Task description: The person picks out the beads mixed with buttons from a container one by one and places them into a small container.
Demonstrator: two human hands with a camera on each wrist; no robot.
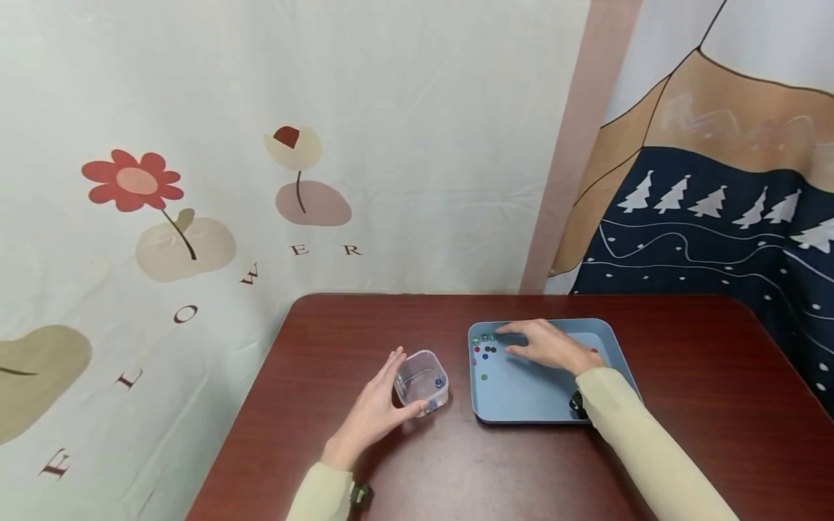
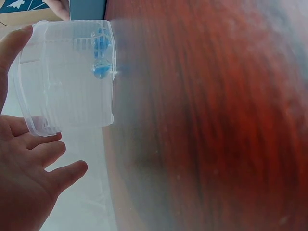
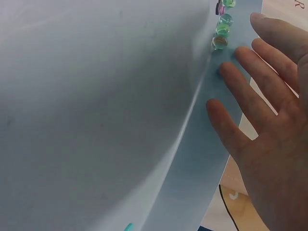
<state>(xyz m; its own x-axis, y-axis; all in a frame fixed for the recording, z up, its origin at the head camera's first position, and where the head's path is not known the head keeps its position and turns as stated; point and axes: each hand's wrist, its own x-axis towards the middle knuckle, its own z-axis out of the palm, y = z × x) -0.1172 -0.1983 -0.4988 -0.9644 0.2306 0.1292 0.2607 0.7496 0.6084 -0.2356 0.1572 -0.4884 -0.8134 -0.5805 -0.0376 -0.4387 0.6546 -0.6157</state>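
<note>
My left hand (image 1: pixel 371 412) holds a clear square plastic container (image 1: pixel 445 396) on the table, thumb on one side and fingers on the other. Blue-tinted marbles (image 2: pixel 101 71) lie at its bottom in the left wrist view. Over the far part of a blue tray (image 1: pixel 528 401) reaches my right hand (image 1: pixel 549 346), its fingers spread and holding nothing. Its fingertips are near a row of clear, greenish marbles (image 3: pixel 220 42) along the tray's far edge. Small red, dark, blue and purple pieces (image 1: pixel 485 356) lie near the tray's left side, with one green piece (image 1: pixel 484 377) closer to me.
Both the container and the tray stand on a dark red-brown wooden table (image 1: pixel 449 470), the container left of the tray. A red piece (image 1: pixel 594 351) shows beside the right wrist. Behind the table hangs a printed cloth (image 1: pixel 423 145) with flowers and letters.
</note>
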